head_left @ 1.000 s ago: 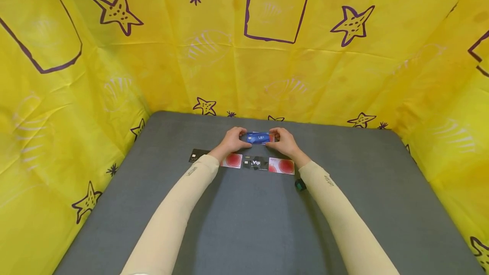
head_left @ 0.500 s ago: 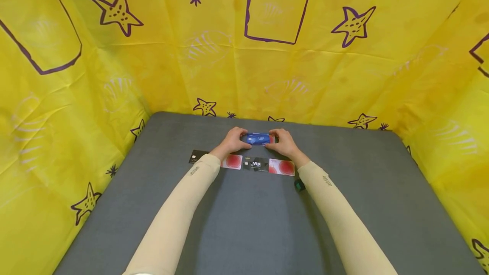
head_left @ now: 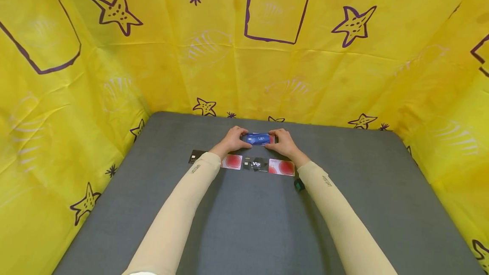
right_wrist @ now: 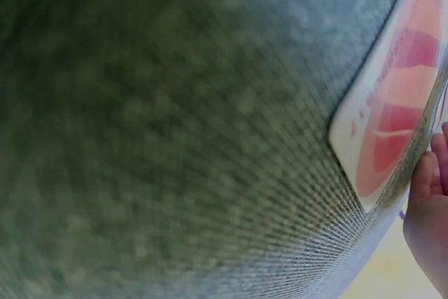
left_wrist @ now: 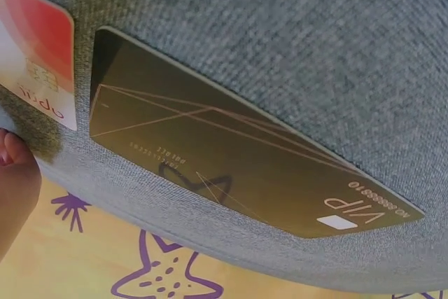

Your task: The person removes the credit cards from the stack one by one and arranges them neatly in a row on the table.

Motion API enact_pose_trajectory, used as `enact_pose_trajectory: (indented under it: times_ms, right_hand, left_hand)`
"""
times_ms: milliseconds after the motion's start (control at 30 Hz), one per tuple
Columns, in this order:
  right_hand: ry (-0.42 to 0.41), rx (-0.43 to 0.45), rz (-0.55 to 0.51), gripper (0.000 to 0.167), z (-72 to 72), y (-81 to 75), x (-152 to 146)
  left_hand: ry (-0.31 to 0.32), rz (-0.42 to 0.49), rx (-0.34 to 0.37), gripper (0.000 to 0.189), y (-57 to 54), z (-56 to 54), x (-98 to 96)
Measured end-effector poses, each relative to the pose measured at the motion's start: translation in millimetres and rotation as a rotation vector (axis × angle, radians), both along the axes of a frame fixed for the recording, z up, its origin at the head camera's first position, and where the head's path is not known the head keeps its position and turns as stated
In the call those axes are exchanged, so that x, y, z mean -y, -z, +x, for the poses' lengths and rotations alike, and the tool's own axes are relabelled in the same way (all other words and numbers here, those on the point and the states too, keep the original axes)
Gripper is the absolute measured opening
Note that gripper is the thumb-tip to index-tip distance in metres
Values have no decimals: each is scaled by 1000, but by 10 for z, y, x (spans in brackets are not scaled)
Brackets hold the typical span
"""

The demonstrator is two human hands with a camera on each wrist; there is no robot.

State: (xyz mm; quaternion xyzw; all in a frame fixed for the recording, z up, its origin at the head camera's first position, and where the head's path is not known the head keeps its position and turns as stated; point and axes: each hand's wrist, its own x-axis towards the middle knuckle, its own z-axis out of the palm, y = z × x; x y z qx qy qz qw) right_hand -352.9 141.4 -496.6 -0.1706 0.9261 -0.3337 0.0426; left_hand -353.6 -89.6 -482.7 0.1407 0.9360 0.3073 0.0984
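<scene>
Both hands meet at the far middle of the table around a blue VIP card (head_left: 258, 139). The left hand (head_left: 232, 140) pinches its left end between thumb and fingers. At its right end the right hand (head_left: 283, 142) does the same; a red patch shows there, perhaps another card beneath. Nearer the body, cards lie in a row: a black VIP card (left_wrist: 245, 145) partly under the left forearm, a red-and-white card (head_left: 233, 161), a black Vip card (head_left: 256, 164) and another red-and-white card (right_wrist: 395, 103). Neither wrist view shows the blue card.
A grey cloth-covered table (head_left: 244, 224) bears everything. Yellow patterned curtains (head_left: 237, 75) close off the back and both sides. A small dark object (head_left: 299, 184) with a green face is at the right wrist, by the sleeve.
The hands stay almost in place. The blue card's face has tilted slightly since the first frame, and its lettering looks different. The row of cards has not moved.
</scene>
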Motion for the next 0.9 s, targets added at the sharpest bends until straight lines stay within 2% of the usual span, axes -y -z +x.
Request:
enact_pose_trajectory:
  times_ms: [167,333,367,467,567,600,900]
  right_hand:
    - [-19,-1,26,60,-1,-15,-5]
    - [-23,6,33,59,-27,-29,-15]
    - [-24,10,34,59,-32,-27,-14]
    - [-22,31,40,60,-49,-25,-11]
    - [-17,46,45,60,-68,-22,-11]
    - [-15,49,45,59,-72,-23,-12]
    - [-22,44,40,58,-70,-36,-7]
  left_hand:
    - [21,-14,-18,63,9,-7,8]
    - [25,20,-7,63,33,-50,13]
    - [31,34,-30,63,62,-68,24]
    - [22,37,-23,62,76,-82,24]
    - [15,48,-17,60,62,-70,17]
    - [5,44,9,59,35,-55,5]
    - [1,3,-1,55,8,-46,-11]
